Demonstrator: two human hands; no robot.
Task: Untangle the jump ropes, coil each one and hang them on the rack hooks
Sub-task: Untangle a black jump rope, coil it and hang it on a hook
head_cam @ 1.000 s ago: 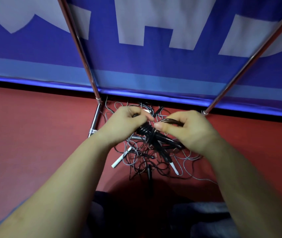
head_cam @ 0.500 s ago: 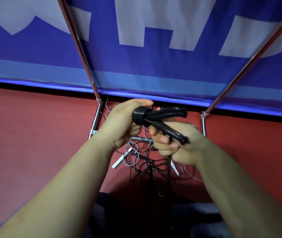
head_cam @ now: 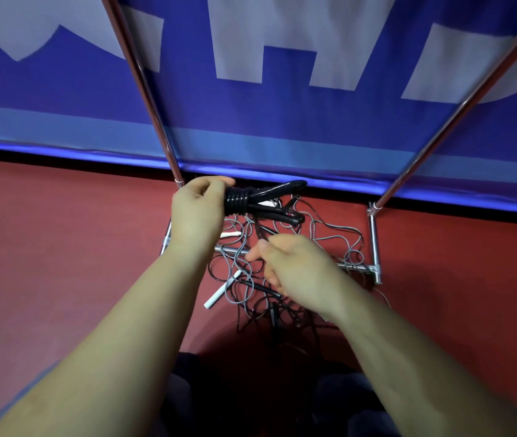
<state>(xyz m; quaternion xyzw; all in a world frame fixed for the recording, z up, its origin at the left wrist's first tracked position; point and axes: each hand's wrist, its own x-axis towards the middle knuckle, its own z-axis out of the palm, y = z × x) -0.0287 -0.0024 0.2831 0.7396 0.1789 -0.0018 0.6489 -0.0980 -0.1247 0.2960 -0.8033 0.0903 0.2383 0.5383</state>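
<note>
Half a second ago both hands were on the coiled black jump rope [head_cam: 244,201]; now my right hand [head_cam: 295,272] has let go and dropped lower, over the tangle, while the left hand [head_cam: 197,212] alone keeps the bundle raised in front of the banner's lower edge. The left hand is clamped around the wrapped end of the coil, back of the hand toward me, forearm reaching up from lower left. The right hand hangs loosely curled, thumb forward; I cannot tell whether it grips a strand. The coil is glossy black, tight rings with two handles splaying rightward. Below, thin grey and black cords [head_cam: 282,279] with white handles lie knotted on the red floor [head_cam: 61,247], across the chrome rack base [head_cam: 374,244].
</note>
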